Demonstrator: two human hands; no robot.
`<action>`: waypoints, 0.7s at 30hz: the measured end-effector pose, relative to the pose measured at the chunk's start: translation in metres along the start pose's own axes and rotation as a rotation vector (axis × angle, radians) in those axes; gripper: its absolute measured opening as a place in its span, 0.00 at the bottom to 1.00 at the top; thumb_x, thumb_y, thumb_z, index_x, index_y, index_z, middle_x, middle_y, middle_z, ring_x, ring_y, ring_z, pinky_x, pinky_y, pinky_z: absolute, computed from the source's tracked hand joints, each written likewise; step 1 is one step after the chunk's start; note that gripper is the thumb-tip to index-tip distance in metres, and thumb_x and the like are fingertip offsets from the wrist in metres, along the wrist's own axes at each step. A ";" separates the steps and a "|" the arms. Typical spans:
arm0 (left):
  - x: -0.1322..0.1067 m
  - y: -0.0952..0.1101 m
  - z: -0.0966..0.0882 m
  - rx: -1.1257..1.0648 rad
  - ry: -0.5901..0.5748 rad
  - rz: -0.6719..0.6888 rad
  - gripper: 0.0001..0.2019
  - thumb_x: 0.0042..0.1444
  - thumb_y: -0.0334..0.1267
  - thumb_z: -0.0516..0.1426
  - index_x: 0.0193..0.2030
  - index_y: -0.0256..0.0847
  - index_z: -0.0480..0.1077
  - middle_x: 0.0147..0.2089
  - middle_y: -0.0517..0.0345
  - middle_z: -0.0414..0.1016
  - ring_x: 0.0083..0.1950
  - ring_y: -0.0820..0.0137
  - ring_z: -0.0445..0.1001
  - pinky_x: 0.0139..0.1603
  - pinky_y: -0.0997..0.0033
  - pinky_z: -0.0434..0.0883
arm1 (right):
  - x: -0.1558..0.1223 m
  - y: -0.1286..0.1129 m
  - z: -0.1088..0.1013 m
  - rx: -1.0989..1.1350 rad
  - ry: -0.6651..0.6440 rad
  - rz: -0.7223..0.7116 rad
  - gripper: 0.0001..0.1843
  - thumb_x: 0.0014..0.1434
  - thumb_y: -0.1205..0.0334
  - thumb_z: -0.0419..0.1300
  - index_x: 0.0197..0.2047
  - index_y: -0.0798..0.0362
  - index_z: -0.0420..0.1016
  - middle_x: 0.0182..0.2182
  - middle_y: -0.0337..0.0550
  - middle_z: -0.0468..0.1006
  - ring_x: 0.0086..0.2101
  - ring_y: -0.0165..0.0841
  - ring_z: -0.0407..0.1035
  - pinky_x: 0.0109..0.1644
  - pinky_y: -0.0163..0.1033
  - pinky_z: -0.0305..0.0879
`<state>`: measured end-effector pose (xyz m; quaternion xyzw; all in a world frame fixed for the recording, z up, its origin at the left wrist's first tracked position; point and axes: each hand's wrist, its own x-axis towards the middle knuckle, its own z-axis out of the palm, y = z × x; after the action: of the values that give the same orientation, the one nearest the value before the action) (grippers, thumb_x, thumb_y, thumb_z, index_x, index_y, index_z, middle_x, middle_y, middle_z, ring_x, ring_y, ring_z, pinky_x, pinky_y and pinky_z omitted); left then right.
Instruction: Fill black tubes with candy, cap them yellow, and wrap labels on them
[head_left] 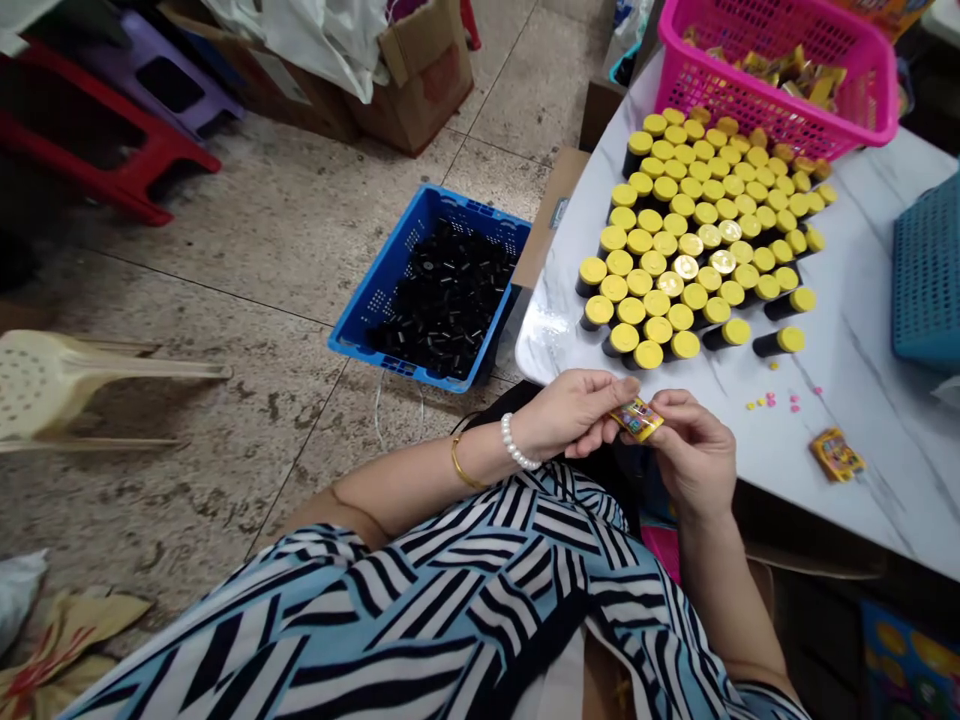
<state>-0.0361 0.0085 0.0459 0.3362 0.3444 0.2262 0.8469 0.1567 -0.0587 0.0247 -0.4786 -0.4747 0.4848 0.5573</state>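
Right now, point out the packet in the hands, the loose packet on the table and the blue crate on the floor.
held packet (637,420): head view, middle of its printed face.
loose packet (838,455): head view, centre of its top face.
blue crate (375,288): head view, its left wall.

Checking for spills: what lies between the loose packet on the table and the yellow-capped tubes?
Head view: a few small yellow and pink pellets lie scattered on the table between the packet and the tubes.
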 end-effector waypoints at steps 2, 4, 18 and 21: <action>0.001 0.000 0.001 0.016 0.001 -0.009 0.27 0.61 0.63 0.62 0.32 0.38 0.67 0.18 0.66 0.69 0.10 0.81 0.59 0.09 0.84 0.52 | 0.000 -0.011 0.003 -0.142 -0.005 -0.063 0.17 0.58 0.68 0.72 0.48 0.39 0.87 0.47 0.42 0.76 0.47 0.33 0.76 0.49 0.39 0.79; 0.002 0.000 0.001 0.029 -0.007 -0.005 0.28 0.60 0.65 0.62 0.32 0.38 0.66 0.18 0.66 0.69 0.10 0.80 0.61 0.09 0.84 0.54 | 0.000 -0.019 0.005 -0.292 -0.046 -0.134 0.18 0.59 0.69 0.72 0.49 0.39 0.87 0.49 0.44 0.77 0.48 0.34 0.76 0.51 0.41 0.78; 0.004 -0.006 -0.008 -0.088 -0.116 0.000 0.29 0.58 0.65 0.64 0.43 0.39 0.67 0.20 0.63 0.74 0.12 0.77 0.65 0.10 0.84 0.58 | 0.002 -0.029 0.006 -0.469 -0.172 -0.240 0.24 0.59 0.72 0.71 0.52 0.35 0.85 0.52 0.43 0.74 0.35 0.30 0.81 0.40 0.40 0.83; 0.007 -0.011 -0.012 -0.118 -0.139 -0.020 0.26 0.62 0.64 0.61 0.52 0.44 0.65 0.23 0.61 0.76 0.14 0.73 0.70 0.11 0.82 0.60 | 0.027 -0.046 -0.015 -0.511 -0.094 -0.277 0.17 0.60 0.70 0.71 0.48 0.39 0.87 0.50 0.43 0.75 0.36 0.31 0.81 0.40 0.41 0.84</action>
<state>-0.0388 0.0098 0.0284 0.2972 0.2743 0.2140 0.8892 0.1774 -0.0366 0.0708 -0.5111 -0.6675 0.2906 0.4570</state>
